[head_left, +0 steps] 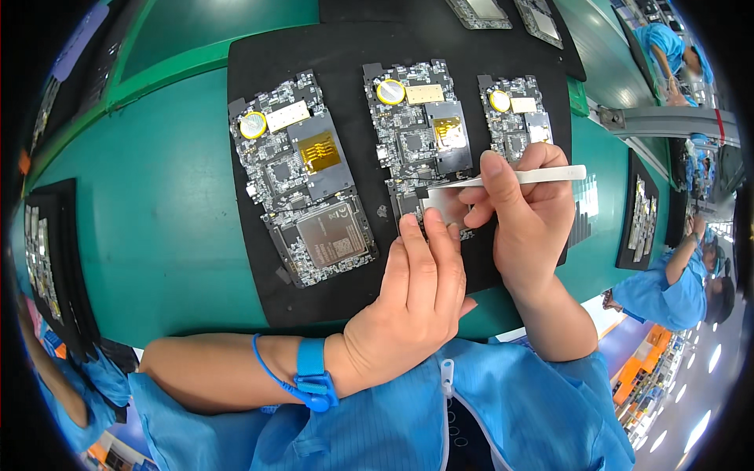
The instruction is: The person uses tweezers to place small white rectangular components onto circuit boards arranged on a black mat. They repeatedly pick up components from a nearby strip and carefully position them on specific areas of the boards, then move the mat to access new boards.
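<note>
Three circuit boards lie in a row on a black mat [314, 55]. My right hand [534, 204] is closed around white tweezers [561, 174], whose tips point left onto the middle circuit board [412, 125]. My left hand [412, 282] rests on that board's lower part, fingers stretched out over its silver metal module [446, 206]. On my left wrist sits a blue wrist strap [312, 369] with a cord. The left circuit board [298, 177] has a round coin cell, amber tape and a silver module. My right hand partly hides the right circuit board [510, 118].
A green bench top [157, 228] lies under the mat. More boards rest on black mats at the left [43, 259] and right [640, 220]. Other boards [481, 12] lie at the far edge. People in blue clothing [667, 275] are at the right, another at lower left.
</note>
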The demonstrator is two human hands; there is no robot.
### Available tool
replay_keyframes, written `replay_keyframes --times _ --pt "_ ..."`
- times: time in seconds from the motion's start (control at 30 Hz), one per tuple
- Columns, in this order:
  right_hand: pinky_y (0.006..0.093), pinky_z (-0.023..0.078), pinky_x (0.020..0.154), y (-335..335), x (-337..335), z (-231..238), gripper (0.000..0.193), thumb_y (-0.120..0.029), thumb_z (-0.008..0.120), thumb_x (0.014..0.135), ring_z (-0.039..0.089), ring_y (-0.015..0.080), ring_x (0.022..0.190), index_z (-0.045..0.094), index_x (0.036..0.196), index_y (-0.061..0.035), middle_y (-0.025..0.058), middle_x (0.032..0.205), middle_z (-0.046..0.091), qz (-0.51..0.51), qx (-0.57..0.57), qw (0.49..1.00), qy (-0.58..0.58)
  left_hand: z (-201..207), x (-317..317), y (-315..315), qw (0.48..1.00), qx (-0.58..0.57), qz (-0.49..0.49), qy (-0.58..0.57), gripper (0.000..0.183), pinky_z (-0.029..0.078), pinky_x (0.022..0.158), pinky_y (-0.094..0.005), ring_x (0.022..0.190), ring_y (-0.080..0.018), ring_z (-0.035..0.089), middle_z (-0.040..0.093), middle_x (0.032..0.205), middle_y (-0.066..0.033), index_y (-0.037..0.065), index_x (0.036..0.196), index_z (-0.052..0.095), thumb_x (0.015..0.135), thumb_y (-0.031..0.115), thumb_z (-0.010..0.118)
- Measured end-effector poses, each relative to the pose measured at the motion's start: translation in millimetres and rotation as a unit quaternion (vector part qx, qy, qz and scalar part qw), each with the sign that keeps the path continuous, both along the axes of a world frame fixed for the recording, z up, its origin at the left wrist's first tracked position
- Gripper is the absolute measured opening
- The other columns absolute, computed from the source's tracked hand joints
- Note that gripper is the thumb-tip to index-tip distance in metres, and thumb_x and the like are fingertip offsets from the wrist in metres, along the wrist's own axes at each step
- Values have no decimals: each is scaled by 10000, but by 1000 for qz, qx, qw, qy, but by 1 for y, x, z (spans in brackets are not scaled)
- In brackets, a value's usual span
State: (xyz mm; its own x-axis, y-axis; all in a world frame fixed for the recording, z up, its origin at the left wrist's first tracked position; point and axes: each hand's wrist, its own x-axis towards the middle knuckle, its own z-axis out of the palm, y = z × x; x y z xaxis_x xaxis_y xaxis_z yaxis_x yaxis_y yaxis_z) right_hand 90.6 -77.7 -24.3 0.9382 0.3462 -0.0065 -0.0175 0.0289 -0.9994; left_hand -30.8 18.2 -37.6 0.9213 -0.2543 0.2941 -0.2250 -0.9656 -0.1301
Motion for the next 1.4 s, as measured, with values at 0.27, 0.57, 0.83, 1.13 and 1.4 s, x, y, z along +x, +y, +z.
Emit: replay_keyframes --times 0.27,0.57,0.83,1.13,1.4 --pt "187 511 456 1 0 -2 249 -32 623 874 636 102 567 374 881 -37 83 668 598 -6 6 1000 -4 3 2 1 1000 -17 -1 16 582 505 812 -370 1013 -383 571 558 1141 -274 -56 1104 605 872 462 474" --pt "186 514 466 0 0 -2 256 -26 627 869 625 88 562 373 893 -26 81 670 603 9 -2 1000 -8 8 7 4 989 -140 25 48 616 468 783 -395 1003 -356 533 484 1224 -324 -11 1086 586 696 458 672" --pt "194 507 494 -4 -7 -12 262 18 629 850 618 92 583 371 876 -10 114 716 616 15 16 987 -158 13 5 5 986 -150 11 71 641 473 831 -413 1041 -386 510 476 1229 -317 -46 1117 576 700 432 667" --pt "181 435 473 -7 -8 -22 266 39 665 811 582 66 562 408 821 -29 117 732 641 51 -27 967 -248 9 2 4 996 -62 -3 60 640 485 880 -398 1062 -393 516 523 1172 -290 -98 1127 569 785 443 557" --pt "193 439 465 -5 -9 -21 271 51 676 793 582 71 556 417 813 -26 107 733 643 68 -78 933 -346 8 0 4 998 -39 -5 51 619 486 884 -398 1069 -396 520 528 1164 -290 -105 1116 572 801 428 547"
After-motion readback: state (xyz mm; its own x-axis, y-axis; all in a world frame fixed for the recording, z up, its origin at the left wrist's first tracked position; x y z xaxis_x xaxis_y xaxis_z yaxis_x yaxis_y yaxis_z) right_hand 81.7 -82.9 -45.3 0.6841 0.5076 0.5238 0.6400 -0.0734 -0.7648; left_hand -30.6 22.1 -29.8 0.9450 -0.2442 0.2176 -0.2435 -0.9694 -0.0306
